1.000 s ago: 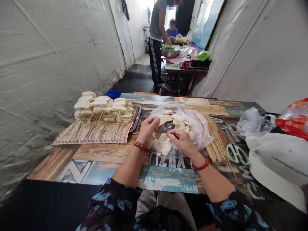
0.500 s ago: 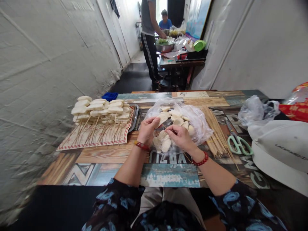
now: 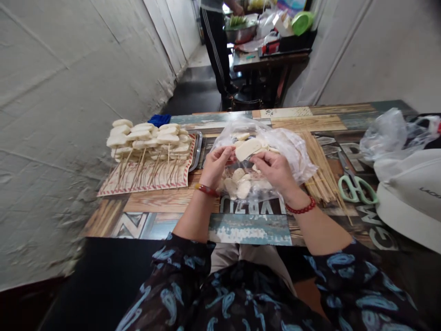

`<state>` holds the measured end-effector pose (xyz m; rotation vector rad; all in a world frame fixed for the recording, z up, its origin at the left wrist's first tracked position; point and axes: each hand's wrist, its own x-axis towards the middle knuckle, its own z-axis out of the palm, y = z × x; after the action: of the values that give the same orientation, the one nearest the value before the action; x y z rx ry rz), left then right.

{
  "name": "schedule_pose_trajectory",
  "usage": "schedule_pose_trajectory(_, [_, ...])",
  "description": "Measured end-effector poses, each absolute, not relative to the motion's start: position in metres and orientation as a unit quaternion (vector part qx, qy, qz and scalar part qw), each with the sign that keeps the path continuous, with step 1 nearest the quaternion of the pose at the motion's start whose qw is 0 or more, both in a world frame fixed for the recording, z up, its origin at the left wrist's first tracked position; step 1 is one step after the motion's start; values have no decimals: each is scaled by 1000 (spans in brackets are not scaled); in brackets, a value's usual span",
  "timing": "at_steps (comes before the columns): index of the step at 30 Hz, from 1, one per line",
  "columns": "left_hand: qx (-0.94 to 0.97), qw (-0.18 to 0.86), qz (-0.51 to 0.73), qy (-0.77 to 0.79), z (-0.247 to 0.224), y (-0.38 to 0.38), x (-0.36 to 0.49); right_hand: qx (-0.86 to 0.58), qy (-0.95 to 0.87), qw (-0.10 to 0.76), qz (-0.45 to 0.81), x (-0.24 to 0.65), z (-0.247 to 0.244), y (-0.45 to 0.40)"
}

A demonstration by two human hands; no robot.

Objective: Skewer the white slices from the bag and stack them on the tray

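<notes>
Pinched by its left end, a pale oval slice (image 3: 248, 149) is in my left hand (image 3: 217, 168), held above an open clear plastic bag (image 3: 292, 154). My right hand (image 3: 275, 171) is closed, thumb and fingertips at the slice's lower right edge. It appears to grip a thin bamboo skewer, mostly hidden by the hand. More loose pale slices (image 3: 243, 188) lie in the bag below. Beside my right forearm lies a bundle of bamboo skewers (image 3: 319, 177). To the left, skewered slices (image 3: 148, 140) are stacked in rows on a paper-lined tray (image 3: 198, 154).
Green-handled scissors (image 3: 358, 188), a white cap (image 3: 409, 193) and a crumpled plastic bag (image 3: 384, 135) are on the right. A blue cloth (image 3: 159, 120) lies at the far edge. Beyond, a person (image 3: 217, 50) stands by another table holding a metal bowl (image 3: 241, 33).
The slice has moved up and right, and now shows broadside between both hands. My right hand has risen to its edge. The view has tilted downward.
</notes>
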<state>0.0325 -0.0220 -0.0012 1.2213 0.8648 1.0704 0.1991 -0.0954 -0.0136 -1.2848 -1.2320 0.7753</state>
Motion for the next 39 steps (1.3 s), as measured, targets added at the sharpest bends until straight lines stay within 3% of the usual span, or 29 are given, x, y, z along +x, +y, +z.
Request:
schedule_pose_trajectory(3, [665,507,385,391,0,-19,26,-538,-493,584,354,205,-13,-94])
schedule_pose_trajectory(8, [865,252,178,396,-2,-19,23,-526,-488,594,364,206,-14,-93])
schedule_pose_trajectory(11, [896,203,123,376,-6,-20,23,-524,-484,597,367,205,-13,-93])
schedule_pose_trajectory(17, [891,228,93,381,-10,-18,23,-536,-480,595,359,207,-11,-94])
schedule_pose_trajectory(25, [766,376,301,426,-13,-13,25,-535,-467,610,351,209,-11,-94])
schedule_pose_trajectory(32, [730,466,296,402,-24,-11,30,-531,-461,613,360,209,-9,-94])
schedule_pose_trajectory(39, [700,387,411,438,-43,12,24,-533,-440,641,334,215,-8,-92])
